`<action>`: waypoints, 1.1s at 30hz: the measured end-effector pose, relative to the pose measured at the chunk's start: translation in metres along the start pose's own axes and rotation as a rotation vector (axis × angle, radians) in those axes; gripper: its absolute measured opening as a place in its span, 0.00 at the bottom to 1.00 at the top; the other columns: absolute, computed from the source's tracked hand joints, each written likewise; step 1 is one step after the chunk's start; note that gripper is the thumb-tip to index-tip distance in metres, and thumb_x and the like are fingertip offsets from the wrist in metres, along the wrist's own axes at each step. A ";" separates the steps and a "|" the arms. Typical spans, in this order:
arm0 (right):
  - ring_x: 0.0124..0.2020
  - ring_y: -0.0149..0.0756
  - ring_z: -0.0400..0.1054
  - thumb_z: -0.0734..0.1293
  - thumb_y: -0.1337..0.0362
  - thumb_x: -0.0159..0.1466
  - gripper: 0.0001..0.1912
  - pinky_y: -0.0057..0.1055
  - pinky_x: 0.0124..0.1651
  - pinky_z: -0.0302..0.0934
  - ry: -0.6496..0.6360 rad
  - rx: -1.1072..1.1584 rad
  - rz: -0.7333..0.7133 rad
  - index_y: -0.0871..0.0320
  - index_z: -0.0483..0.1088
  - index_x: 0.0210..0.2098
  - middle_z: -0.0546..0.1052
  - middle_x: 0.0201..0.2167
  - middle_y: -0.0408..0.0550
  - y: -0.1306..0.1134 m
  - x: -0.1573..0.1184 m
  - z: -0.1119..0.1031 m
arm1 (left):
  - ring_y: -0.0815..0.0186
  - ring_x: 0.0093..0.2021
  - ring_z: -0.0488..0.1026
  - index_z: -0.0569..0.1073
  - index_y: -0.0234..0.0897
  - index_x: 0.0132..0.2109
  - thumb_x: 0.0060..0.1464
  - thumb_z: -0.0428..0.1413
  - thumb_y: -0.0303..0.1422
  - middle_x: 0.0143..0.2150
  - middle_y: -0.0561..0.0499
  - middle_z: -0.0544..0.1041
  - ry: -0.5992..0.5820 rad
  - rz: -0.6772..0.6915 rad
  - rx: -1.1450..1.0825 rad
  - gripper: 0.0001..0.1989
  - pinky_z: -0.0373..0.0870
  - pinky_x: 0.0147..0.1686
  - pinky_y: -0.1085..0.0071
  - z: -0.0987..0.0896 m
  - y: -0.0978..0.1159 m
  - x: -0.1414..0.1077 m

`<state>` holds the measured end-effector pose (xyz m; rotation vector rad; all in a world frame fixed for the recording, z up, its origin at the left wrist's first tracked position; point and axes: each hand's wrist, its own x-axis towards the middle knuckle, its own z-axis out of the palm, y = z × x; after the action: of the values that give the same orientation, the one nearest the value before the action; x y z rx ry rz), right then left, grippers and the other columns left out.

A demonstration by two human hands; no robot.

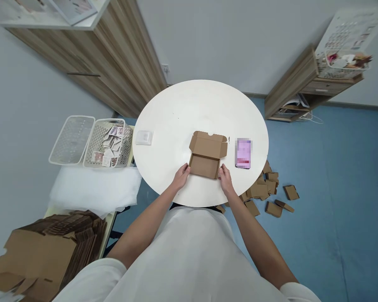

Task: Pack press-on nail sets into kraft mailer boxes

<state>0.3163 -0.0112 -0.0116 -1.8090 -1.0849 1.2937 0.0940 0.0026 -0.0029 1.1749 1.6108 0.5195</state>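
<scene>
- Gripping the open cardboard mailer box at its two short ends, the left hand and right hand face each other across its base.
- The box's long axis runs left to right from one hand to the other, its right end slightly nearer the body; neither hand is clearly closer to its middle.
- The lid is hinged along the base's far long edge and leans away from the person, side flaps spread; it lies beyond the fingertips of both hands.
- Left fingers are closed at the left end wall, near its front corner, with almost no opening; right fingers are curled against the right end wall, thumb upward. How firmly either presses cannot be told.
- Both forearms reach forward and converge from the sides of the body, wrists low over the near part of the round white table. Whether the base rests fully on the tabletop is unclear.
- Right of the right hand, well apart from the box, lies what looks like a smartphone, its face blurred; a small translucent packet lies near the table's left edge.
</scene>
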 end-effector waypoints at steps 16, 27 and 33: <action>0.48 0.38 0.62 0.61 0.57 0.55 0.24 0.36 0.46 0.61 -0.336 -0.181 -0.098 0.53 0.61 0.51 0.65 0.52 0.50 -0.113 0.030 0.174 | 0.59 0.61 0.51 0.58 0.34 0.57 0.54 0.48 0.41 0.60 0.40 0.54 0.568 -0.054 0.069 0.26 0.54 0.56 0.65 -0.169 -0.041 0.054; 0.49 0.35 0.62 0.60 0.58 0.56 0.26 0.35 0.50 0.59 -0.292 0.008 -0.072 0.55 0.56 0.54 0.62 0.55 0.50 -0.135 0.101 0.305 | 0.59 0.53 0.62 0.62 0.32 0.56 0.53 0.49 0.30 0.53 0.41 0.63 0.453 -0.003 0.022 0.22 0.54 0.56 0.63 -0.236 -0.061 0.131; 0.40 0.32 0.66 0.62 0.62 0.53 0.21 0.35 0.46 0.62 -0.211 0.001 -0.042 0.56 0.61 0.47 0.68 0.48 0.48 -0.134 0.097 0.311 | 0.62 0.42 0.69 0.66 0.33 0.53 0.49 0.51 0.26 0.46 0.44 0.70 0.352 0.007 0.029 0.22 0.63 0.48 0.65 -0.227 -0.060 0.125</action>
<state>0.0027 0.1483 -0.0287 -1.6672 -1.2274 1.4850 -0.1356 0.1350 -0.0243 1.1567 1.9173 0.7408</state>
